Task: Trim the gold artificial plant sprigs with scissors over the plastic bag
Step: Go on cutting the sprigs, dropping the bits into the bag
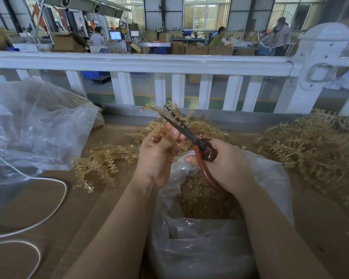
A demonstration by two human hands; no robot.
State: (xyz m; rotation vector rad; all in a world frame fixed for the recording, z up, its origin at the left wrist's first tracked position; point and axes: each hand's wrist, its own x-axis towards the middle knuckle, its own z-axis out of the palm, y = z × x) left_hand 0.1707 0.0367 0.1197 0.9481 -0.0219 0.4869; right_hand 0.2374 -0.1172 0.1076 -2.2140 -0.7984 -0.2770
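Note:
My left hand (159, 154) pinches a gold sprig (159, 125) between thumb and fingers, held upright above the open clear plastic bag (199, 248). My right hand (224, 164) grips the red handles of dark-bladed scissors (179, 125). The blades point up and to the left, slightly parted, right beside the sprig at my left fingertips. Gold trimmings (201, 196) lie inside the bag below both hands.
Loose gold sprigs lie in piles at the left (101, 164), centre back (197, 125) and right (310, 148) on the brown cardboard surface (38, 198). A large clear bag (34, 125) sits at the left, a white cord (54, 202) loops near it. A white railing (141, 63) stands behind.

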